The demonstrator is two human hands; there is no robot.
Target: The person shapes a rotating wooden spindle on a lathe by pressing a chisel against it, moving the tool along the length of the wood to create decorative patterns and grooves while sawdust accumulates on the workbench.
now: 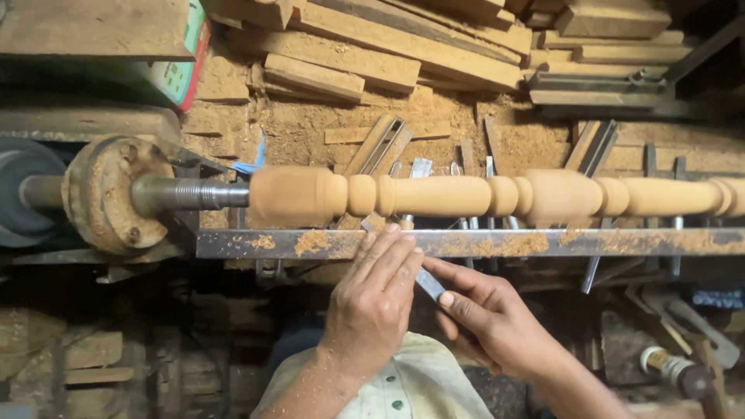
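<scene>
At the left the chuck (pixel 101 194) and its threaded shaft butt the spindle (pixel 481 195), which runs off the right edge. Just below it lies the rest bar (pixel 543 243), only a thin gap between. The left hand (pixel 372 299) presses flat-fingered over the chisel (pixel 427 281) on the bar, hiding its tip; the right hand (pixel 489 314) pinches its handle end. Chisels behind lie half buried in sawdust.

Woodturning workshop, lathe (pixel 116 194), sawdust (pixel 310 132), stacked planks (pixel 403 46)

The pale turned wooden spindle (pixel 481 195) looks smooth and matt. Below the spindle, the long flat steel tool rest (pixel 543 243) is dull, rust-flecked and dusted with sawdust. Left of the spindle, the threaded grey metal shaft (pixel 190 194) shows a slight sheen.
</scene>
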